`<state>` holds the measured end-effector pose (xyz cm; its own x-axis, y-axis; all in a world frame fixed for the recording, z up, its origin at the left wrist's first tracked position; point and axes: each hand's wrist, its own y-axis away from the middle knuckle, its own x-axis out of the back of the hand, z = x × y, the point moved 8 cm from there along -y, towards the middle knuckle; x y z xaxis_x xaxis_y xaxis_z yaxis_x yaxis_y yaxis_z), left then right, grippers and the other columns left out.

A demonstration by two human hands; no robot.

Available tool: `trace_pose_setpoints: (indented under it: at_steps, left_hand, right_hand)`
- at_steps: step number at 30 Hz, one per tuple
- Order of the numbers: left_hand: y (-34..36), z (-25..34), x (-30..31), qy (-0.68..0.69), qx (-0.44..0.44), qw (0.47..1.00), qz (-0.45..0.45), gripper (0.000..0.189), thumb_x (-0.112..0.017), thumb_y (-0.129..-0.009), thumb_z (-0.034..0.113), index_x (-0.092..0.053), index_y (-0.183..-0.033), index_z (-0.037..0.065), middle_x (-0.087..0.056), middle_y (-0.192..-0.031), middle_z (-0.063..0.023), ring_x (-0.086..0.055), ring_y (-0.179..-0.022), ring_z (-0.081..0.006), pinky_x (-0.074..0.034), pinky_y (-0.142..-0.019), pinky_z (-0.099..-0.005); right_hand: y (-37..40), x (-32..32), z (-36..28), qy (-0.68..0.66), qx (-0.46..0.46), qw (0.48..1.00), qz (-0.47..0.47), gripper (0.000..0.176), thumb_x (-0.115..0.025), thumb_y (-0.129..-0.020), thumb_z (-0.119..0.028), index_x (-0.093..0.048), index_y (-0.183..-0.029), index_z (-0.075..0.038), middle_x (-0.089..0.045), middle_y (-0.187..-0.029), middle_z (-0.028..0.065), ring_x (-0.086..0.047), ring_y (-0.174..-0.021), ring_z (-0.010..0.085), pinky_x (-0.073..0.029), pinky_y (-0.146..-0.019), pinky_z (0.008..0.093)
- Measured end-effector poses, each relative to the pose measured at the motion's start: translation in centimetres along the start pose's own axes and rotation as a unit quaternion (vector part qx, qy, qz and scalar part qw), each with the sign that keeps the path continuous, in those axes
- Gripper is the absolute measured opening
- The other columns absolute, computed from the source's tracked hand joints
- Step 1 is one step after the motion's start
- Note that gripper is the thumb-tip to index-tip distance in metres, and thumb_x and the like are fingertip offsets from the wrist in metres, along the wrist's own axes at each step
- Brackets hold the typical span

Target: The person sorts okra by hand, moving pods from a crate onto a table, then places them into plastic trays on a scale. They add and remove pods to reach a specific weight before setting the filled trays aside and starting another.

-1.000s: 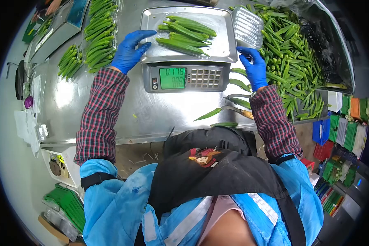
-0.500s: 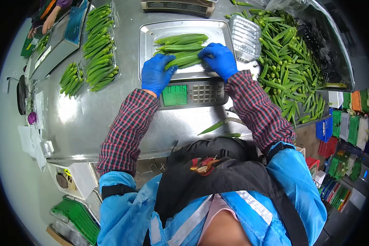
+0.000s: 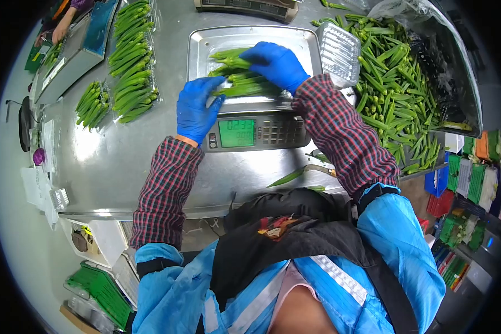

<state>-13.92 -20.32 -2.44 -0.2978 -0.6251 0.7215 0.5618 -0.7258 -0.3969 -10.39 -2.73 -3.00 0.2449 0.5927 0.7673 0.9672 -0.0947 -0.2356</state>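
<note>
A bunch of green okra pods (image 3: 242, 88) lies in the metal tray (image 3: 200, 42) of a weighing scale, its display (image 3: 237, 133) lit green. My right hand (image 3: 278, 65), in a blue glove, reaches over the pods from the right with its fingers closed round some of them; its thumb is hidden. At the tray's left front edge is my left hand (image 3: 196, 110), also gloved in blue, thumb and fingers apart and the fingertips close to the pod ends. Part of the okra under my right hand is blurred.
Loose okra (image 3: 392, 83) is heaped on the right beside a black crate (image 3: 456, 72). Clear plastic boxes (image 3: 339, 53) stand by the tray. Filled okra packs (image 3: 133, 61) line the left. A knife (image 3: 320, 168) and a single pod (image 3: 286, 177) lie in front. Another person's hand (image 3: 62, 28) shows top left.
My left hand has let go of the okra and drawn back left, opening. My right hand has moved left and up over the pods. The digits on the display differ.
</note>
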Motion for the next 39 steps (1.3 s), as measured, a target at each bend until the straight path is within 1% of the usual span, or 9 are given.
trace_pose_setpoints:
  at_steps: [6, 8, 11, 14, 15, 19, 24, 30, 39]
  left_hand:
    - [-2.3, 2.0, 0.6, 0.005, -0.069, 0.996, 0.05, 0.047, -0.067, -0.071, 0.005, -0.058, -0.116, 0.014, -0.06, -0.109, -0.0107, -0.055, -0.099, -0.0301, -0.044, -0.087, -0.0392]
    - [-2.0, 0.5, -1.1, 0.027, -0.077, 0.997, -0.01, 0.05, -0.065, -0.072, 0.002, -0.056, -0.119, 0.014, -0.058, -0.114, -0.0128, -0.055, -0.102, -0.0309, -0.044, -0.088, -0.0393]
    - [-2.6, 0.8, -0.4, 0.05, -0.064, 0.997, 0.01, 0.05, -0.062, -0.074, 0.0, -0.055, -0.122, 0.014, -0.058, -0.116, -0.0134, -0.054, -0.107, -0.0317, -0.043, -0.092, -0.0387]
    - [-3.4, 0.8, -1.2, 0.074, -0.064, 0.995, 0.006, 0.046, -0.061, -0.076, 0.0, -0.057, -0.12, 0.014, -0.058, -0.117, -0.013, -0.053, -0.11, -0.0321, -0.041, -0.096, -0.0384]
    - [-3.6, 0.8, -2.4, 0.058, -0.093, 0.993, -0.03, 0.044, -0.062, -0.077, 0.001, -0.058, -0.119, 0.014, -0.057, -0.118, -0.0135, -0.053, -0.11, -0.0323, -0.041, -0.097, -0.0389]
    - [-4.0, 0.6, -3.3, 0.09, -0.082, 0.99, -0.075, 0.036, -0.061, -0.079, 0.003, -0.062, -0.114, 0.015, -0.059, -0.116, -0.0117, -0.053, -0.11, -0.0306, -0.04, -0.098, -0.0385]
    - [-3.1, -4.3, 0.8, 0.135, 0.032, 0.99, 0.002, 0.033, -0.056, -0.083, 0.001, -0.063, -0.112, 0.014, -0.062, -0.109, -0.008, -0.056, -0.104, -0.0241, -0.042, -0.093, -0.033]
    - [-2.2, -2.0, 1.7, 0.05, 0.021, 0.998, 0.02, 0.036, -0.06, -0.077, -0.002, -0.065, -0.108, 0.016, -0.064, -0.103, -0.0057, -0.058, -0.094, -0.0239, -0.045, -0.085, -0.0333]
    - [-3.6, 1.1, -4.0, 0.022, -0.13, 0.988, -0.085, 0.034, -0.062, -0.072, 0.001, -0.063, -0.103, 0.015, -0.063, -0.096, -0.0079, -0.057, -0.086, -0.0298, -0.047, -0.074, -0.0388]
  right_hand:
    - [1.6, 1.3, 0.0, 0.036, 0.076, 0.996, -0.038, 0.026, -0.064, -0.081, -0.009, -0.065, -0.107, -0.01, -0.064, -0.098, 0.0071, -0.061, -0.091, 0.0195, -0.047, -0.086, 0.0292]
    - [3.2, 5.4, 3.8, -0.2, -0.052, 0.973, 0.107, 0.023, -0.061, -0.084, -0.006, -0.065, -0.106, -0.007, -0.065, -0.099, 0.0053, -0.061, -0.089, 0.0145, -0.047, -0.083, 0.0264]
    - [7.8, 10.0, 6.5, -0.166, -0.135, 0.941, 0.264, 0.019, -0.062, -0.081, -0.003, -0.068, -0.097, -0.008, -0.066, -0.094, 0.0064, -0.062, -0.083, 0.0136, -0.05, -0.075, 0.0255]
    - [9.1, 8.0, 4.1, -0.092, -0.087, 0.974, 0.189, 0.021, -0.061, -0.081, -0.002, -0.066, -0.102, -0.006, -0.066, -0.097, 0.0054, -0.061, -0.086, 0.0148, -0.048, -0.077, 0.0274]
    - [8.4, 7.2, 1.5, -0.019, 0.023, 0.984, 0.177, 0.025, -0.064, -0.076, -0.004, -0.067, -0.101, -0.008, -0.065, -0.095, 0.0084, -0.062, -0.087, 0.0202, -0.048, -0.079, 0.0308]
    - [7.7, 2.2, -0.6, 0.075, 0.018, 0.995, 0.062, 0.029, -0.066, -0.072, -0.008, -0.067, -0.101, -0.012, -0.063, -0.091, 0.0103, -0.06, -0.087, 0.0287, -0.047, -0.081, 0.0347]
    - [8.4, 3.4, 1.9, -0.121, -0.062, 0.987, 0.092, 0.021, -0.065, -0.075, -0.007, -0.067, -0.096, -0.009, -0.063, -0.089, 0.0074, -0.06, -0.085, 0.0242, -0.048, -0.08, 0.0331]
    - [10.2, 5.0, 6.5, -0.429, -0.264, 0.85, 0.155, 0.021, -0.063, -0.083, -0.004, -0.064, -0.103, 0.0, -0.066, -0.102, 0.0085, -0.06, -0.092, 0.0137, -0.047, -0.085, 0.0263]
    - [3.9, 12.5, 2.2, -0.42, -0.131, 0.868, 0.23, 0.021, -0.063, -0.084, -0.009, -0.065, -0.103, -0.001, -0.066, -0.102, 0.0059, -0.059, -0.093, 0.0135, -0.044, -0.087, 0.0266]
